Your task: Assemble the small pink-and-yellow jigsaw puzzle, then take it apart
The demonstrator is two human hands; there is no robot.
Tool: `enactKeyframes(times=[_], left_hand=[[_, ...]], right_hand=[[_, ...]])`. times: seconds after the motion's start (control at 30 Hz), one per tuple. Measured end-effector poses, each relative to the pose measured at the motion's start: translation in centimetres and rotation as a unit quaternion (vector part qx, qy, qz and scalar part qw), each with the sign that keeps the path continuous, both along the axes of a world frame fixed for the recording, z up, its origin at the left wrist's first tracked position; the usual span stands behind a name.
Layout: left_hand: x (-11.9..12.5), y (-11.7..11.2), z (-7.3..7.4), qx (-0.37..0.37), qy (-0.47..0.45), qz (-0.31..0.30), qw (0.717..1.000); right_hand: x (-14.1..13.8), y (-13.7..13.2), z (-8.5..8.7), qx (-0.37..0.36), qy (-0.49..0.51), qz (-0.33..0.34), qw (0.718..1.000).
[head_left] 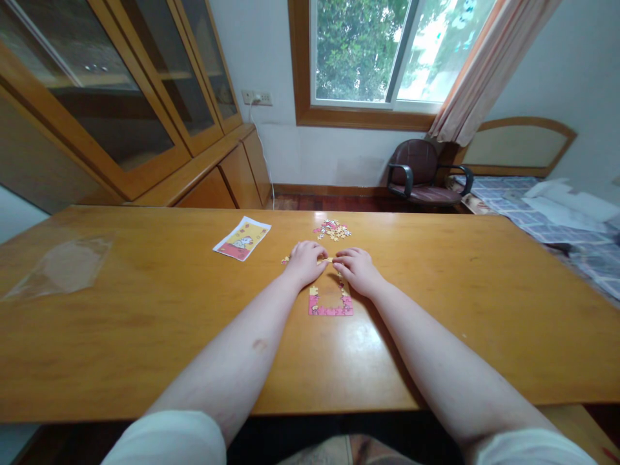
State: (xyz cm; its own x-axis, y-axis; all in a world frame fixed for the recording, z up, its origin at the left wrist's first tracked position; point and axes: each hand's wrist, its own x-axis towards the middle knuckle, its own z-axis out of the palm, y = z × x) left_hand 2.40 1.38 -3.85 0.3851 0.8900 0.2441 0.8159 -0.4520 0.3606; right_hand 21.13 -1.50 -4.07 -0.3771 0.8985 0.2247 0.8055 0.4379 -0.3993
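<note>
2 hands (306, 263) (357, 268), 1 pzl (331, 311), 1 pic (243, 239), 1 chair (419, 169)

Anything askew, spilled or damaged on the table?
Nothing looks spilled or damaged. The rectangular yellow-and-pink paper picture, left of the pink-and-yellow jigsaw border, lies slanted, not square to the brown wooden table.

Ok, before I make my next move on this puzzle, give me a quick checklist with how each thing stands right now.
1. Left hand and right hand both at the far edge of the puzzle: ok.
2. Pink near row runs from corner to corner: ok.
3. Left side complete: cannot tell, the left hand hides part of it.
4. Middle filled in: not ok, bare table shows there.
5. Printed picture face up and in view: ok, on the left beyond the left forearm.
6. Loose pieces all face up: cannot tell, they overlap and are too small.
</note>
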Motion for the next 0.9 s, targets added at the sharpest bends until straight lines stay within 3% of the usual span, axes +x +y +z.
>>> enactKeyframes(times=[0.27,0.43,0.63,0.9], left_hand=[[0.1,0.0,0.0,-0.005,0.001,-0.002,1.000],[-1.1,0.1,0.7,0.005,0.005,-0.002,1.000],[-3.0,0.1,1.6,-0.005,0.060,-0.072,0.996],[-2.3,0.3,1.6,-0.010,0.055,-0.055,0.997]], right_hand=[[0.0,0.1,-0.1,-0.001,-0.004,0.000,1.000],[0.2,0.0,0.0,-0.003,0.005,-0.008,1.000],[0.3,0.0,0.1,-0.008,0.004,-0.014,1.000],[0.3,0.0,0.0,-0.004,0.007,-0.009,1.000]])
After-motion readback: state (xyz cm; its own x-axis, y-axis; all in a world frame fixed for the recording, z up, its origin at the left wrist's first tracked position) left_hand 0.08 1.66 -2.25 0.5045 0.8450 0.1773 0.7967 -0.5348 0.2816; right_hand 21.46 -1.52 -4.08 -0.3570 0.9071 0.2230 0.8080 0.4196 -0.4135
